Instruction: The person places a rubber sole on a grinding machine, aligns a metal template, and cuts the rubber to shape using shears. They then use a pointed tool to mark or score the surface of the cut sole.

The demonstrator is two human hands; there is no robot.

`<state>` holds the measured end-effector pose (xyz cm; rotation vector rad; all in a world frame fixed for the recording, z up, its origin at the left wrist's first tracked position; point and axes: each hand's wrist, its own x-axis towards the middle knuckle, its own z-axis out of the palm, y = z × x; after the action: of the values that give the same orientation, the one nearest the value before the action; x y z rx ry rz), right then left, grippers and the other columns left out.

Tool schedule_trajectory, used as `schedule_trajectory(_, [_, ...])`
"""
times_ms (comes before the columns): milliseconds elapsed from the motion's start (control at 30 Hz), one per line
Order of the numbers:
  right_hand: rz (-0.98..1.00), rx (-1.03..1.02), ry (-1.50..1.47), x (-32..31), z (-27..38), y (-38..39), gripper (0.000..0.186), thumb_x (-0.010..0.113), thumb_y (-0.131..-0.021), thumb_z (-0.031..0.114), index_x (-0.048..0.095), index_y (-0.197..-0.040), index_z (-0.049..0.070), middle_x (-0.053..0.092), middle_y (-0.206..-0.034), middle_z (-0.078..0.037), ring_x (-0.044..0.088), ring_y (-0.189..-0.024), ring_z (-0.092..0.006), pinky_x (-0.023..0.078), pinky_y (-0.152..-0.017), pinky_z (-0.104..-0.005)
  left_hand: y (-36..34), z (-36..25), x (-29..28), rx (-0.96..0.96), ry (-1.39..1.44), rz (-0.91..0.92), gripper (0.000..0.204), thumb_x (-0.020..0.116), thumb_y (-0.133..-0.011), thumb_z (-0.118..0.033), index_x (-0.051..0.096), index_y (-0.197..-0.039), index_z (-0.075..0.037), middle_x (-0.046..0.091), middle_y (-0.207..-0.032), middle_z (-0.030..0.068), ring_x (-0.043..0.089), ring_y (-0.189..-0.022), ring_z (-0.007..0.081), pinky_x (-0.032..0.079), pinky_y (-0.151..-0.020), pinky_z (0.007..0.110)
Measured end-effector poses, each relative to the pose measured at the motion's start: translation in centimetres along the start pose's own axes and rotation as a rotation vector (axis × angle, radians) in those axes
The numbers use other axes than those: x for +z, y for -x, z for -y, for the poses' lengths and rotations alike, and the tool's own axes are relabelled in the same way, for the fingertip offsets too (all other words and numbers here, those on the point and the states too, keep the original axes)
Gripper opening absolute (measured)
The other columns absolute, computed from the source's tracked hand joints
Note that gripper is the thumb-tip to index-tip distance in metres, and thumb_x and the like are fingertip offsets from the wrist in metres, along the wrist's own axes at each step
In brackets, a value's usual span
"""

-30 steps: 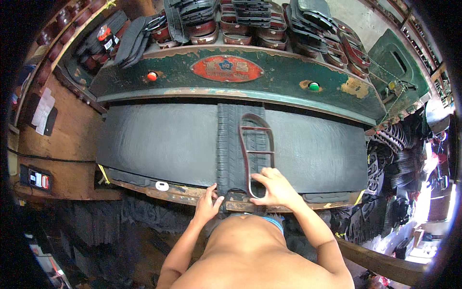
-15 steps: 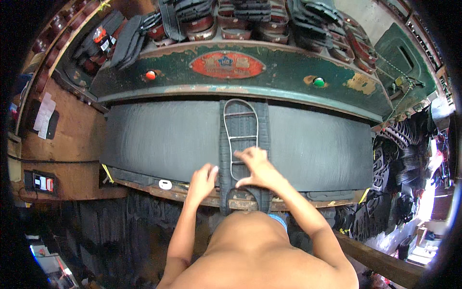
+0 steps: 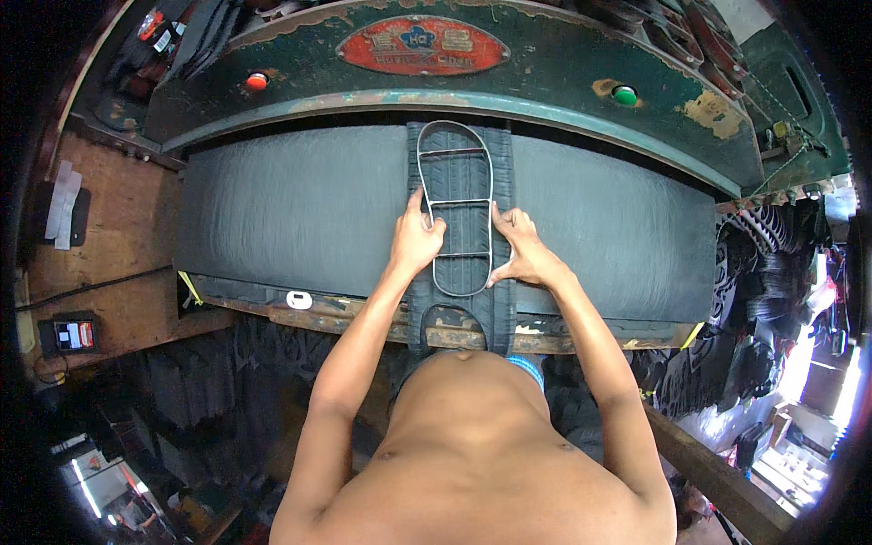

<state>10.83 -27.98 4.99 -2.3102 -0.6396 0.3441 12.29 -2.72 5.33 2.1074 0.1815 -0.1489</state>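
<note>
A sole-shaped metal cutting die (image 3: 460,203) with crossbars lies on a black treaded rubber strip (image 3: 503,168). My left hand (image 3: 418,240) grips the die's left rim, its index finger along the outside and its thumb at the inner side. On the opposite rim, my right hand (image 3: 530,257) presses with thumb and index finger spread along the edge. The strip runs from the back of the dark press bed (image 3: 300,200) to its front edge, where a rounded cut-out shows.
Behind the bed stands a green press beam (image 3: 545,77) with a red button (image 3: 257,81) and a green button (image 3: 624,94). A small white oval object (image 3: 298,300) sits at the front edge. At left is a wooden table (image 3: 118,263); dark rubber scraps (image 3: 699,363) hang at right.
Both hands have moved onto the die's sides; the left was beside the strip, the right hovered over the die. The die sits slightly straighter on the strip. The view has shifted.
</note>
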Motion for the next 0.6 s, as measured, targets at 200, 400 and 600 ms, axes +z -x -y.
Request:
schedule_trajectory(200, [-0.052, -0.064, 0.004, 0.2, -0.2, 0.9, 0.142, 0.096, -0.043, 0.049, 0.031, -0.160, 0.005, 0.048, -0.128, -0.018, 0.046, -0.119, -0.0356, 0.036, -0.109, -0.0453, 1.1, -0.6, 0.4, -0.013, 0.024, -0.054, 0.074, 0.062, -0.079, -0.009, 0.043, -0.149, 0.005, 0.064, -0.062, 0.0139, 0.065, -0.056, 0.0266, 0.052, -0.059, 0.042])
schedule_trajectory(400, [-0.054, -0.064, 0.018, 0.1, 0.1, 0.8, 0.141, 0.096, -0.043, 0.049, 0.031, -0.160, 0.006, 0.048, -0.128, -0.018, 0.046, -0.118, -0.0354, 0.037, -0.108, -0.0453, 1.3, -0.6, 0.5, -0.029, -0.037, -0.077, 0.073, 0.062, -0.079, -0.010, 0.045, -0.148, 0.005, 0.065, -0.063, 0.0147, 0.066, -0.057, 0.0288, 0.052, -0.060, 0.043])
schedule_trajectory(600, [-0.049, -0.053, 0.013, 0.0, 0.1, 0.9, 0.140, 0.096, -0.043, 0.049, 0.033, -0.160, 0.005, 0.048, -0.127, -0.018, 0.047, -0.118, -0.0351, 0.037, -0.108, -0.0459, 1.3, -0.7, 0.5, -0.002, -0.046, -0.085, 0.073, 0.062, -0.078, -0.010, 0.046, -0.147, 0.005, 0.064, -0.062, 0.0146, 0.064, -0.055, 0.0281, 0.052, -0.058, 0.043])
